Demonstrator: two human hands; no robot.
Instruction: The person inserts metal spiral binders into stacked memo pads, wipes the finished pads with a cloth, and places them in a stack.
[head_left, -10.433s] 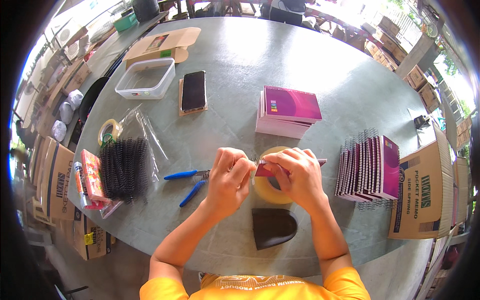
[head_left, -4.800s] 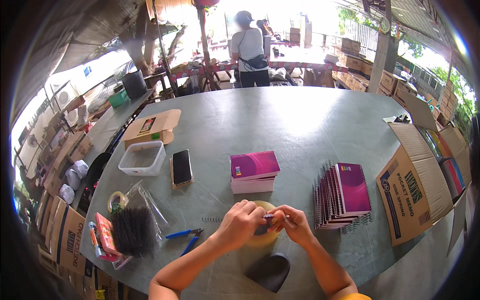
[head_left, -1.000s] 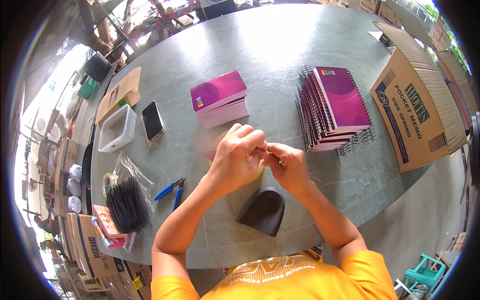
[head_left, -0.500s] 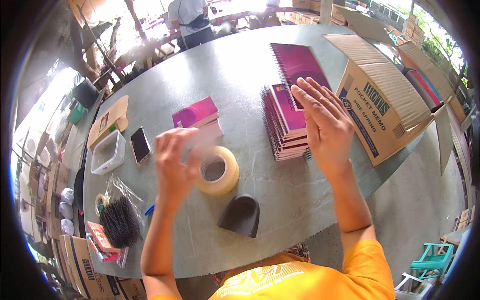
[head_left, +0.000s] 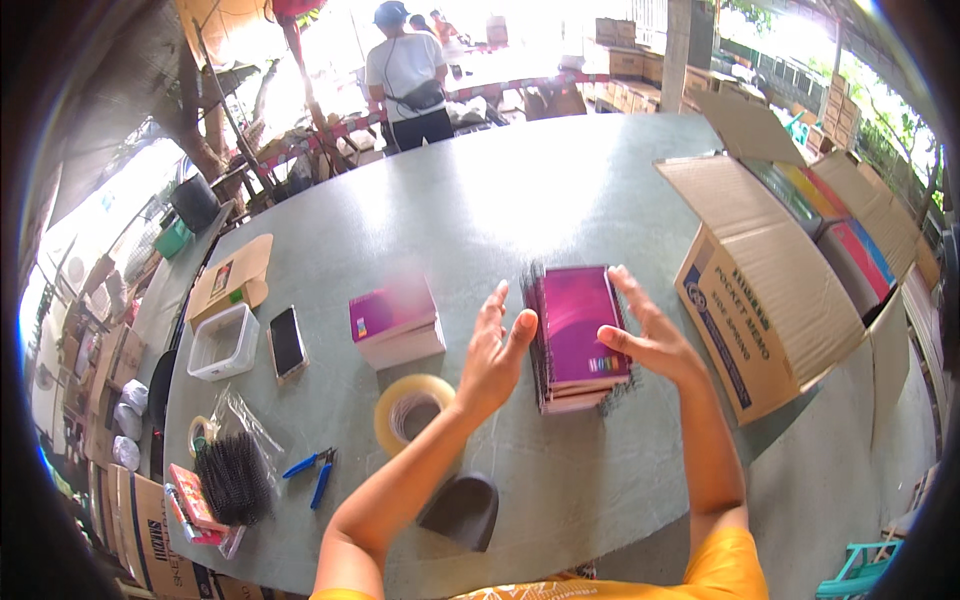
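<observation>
A stack of purple-covered spiral notebooks (head_left: pixel 578 325) stands on the table, with black wire coils along its left side and some at its lower right. My left hand (head_left: pixel 490 365) is just left of the stack, fingers and thumb apart, holding nothing. On the other side, my right hand (head_left: pixel 655 335) is spread along the stack's right edge, its thumb over the top cover; whether it touches is unclear. Left of my left hand sits a block of loose white sheets with a purple cover (head_left: pixel 395 325). A roll of clear tape (head_left: pixel 388 415) lies partly behind my left forearm.
An open cardboard box (head_left: pixel 745 330) with colourful contents stands at right. To the left are a phone (head_left: pixel 288 343), a clear plastic tub (head_left: pixel 224 342), blue-handled cutters (head_left: pixel 318 472) and black wire coils (head_left: pixel 235 480). A dark rounded object (head_left: pixel 465 510) lies near. A person (head_left: pixel 405 75) stands beyond the table.
The notebook that lay askew beyond the stack is now lined up on top. My left hand has moved right to the stack; my right hand has come down beside it. The view has tilted up.
</observation>
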